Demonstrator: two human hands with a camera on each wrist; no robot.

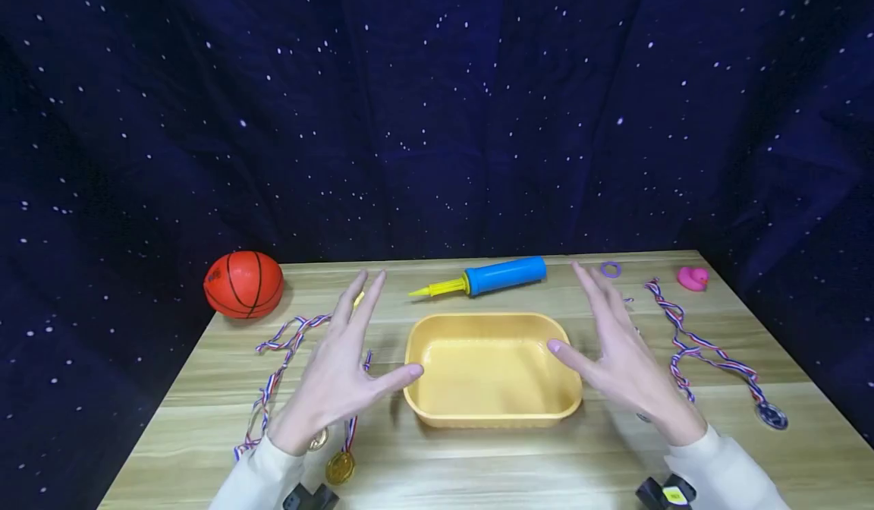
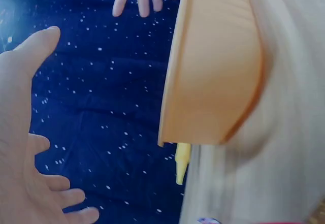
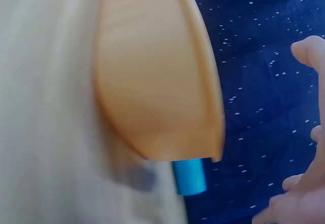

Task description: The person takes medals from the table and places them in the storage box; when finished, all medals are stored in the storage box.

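Note:
A yellow plastic basin [image 1: 492, 421] sits upright on the wooden table, and its inside shows no contents. To its left hovers my left hand [image 1: 334, 377], fingers spread and thumb pointing at the rim. My right hand [image 1: 621, 358] mirrors it on the other side, also spread and holding nothing. Both wrist views show a gap between each hand and the basin's side wall [image 2: 218, 66]. Under and beside the left hand lie striped ribbons [image 1: 273, 381] with a gold medal [image 1: 340, 467]. Another medal [image 1: 318, 439] is partly covered by the wrist.
Behind the basin lies a blue and yellow hand pump [image 1: 507, 275]. A red basketball [image 1: 243, 284] rests at the back left corner. Toward the right are a purple ring [image 1: 611, 269], a pink rubber duck [image 1: 693, 278] and a silver medal [image 1: 772, 416] on its ribbon. A starry dark curtain [image 1: 437, 115] hangs behind.

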